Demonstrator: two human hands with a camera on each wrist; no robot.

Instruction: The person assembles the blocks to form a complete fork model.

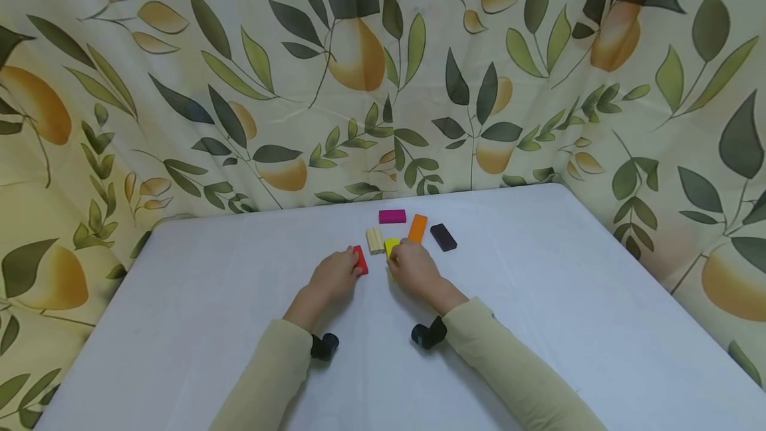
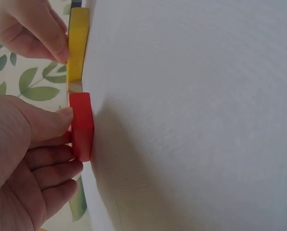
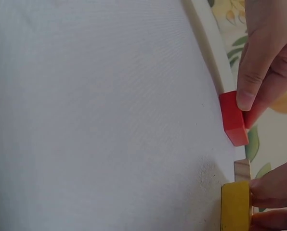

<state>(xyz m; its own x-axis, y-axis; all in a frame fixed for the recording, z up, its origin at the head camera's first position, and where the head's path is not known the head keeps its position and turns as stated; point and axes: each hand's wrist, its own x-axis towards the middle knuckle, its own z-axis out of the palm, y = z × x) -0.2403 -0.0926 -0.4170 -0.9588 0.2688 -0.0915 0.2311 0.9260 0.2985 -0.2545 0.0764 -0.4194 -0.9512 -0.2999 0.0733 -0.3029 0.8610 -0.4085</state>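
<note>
In the head view my left hand [image 1: 336,274] holds a red block [image 1: 360,261] on the white-covered table. Thumb and fingers touch its sides in the left wrist view, where the red block [image 2: 82,127] lies flat. My right hand [image 1: 415,267] grips a yellow block [image 1: 391,246], partly hidden under the fingers. The right wrist view shows the yellow block [image 3: 235,206] at the bottom, with fingertips on its far side. Just beyond the two hands lies a pale wooden block [image 1: 374,241], between the red and yellow ones.
Behind the hands lie a magenta block [image 1: 392,216], an orange block [image 1: 417,228] and a black block [image 1: 443,237]. A white cloth covers the table [image 1: 197,298]. Patterned curtains [image 1: 359,118] hang along its back and sides.
</note>
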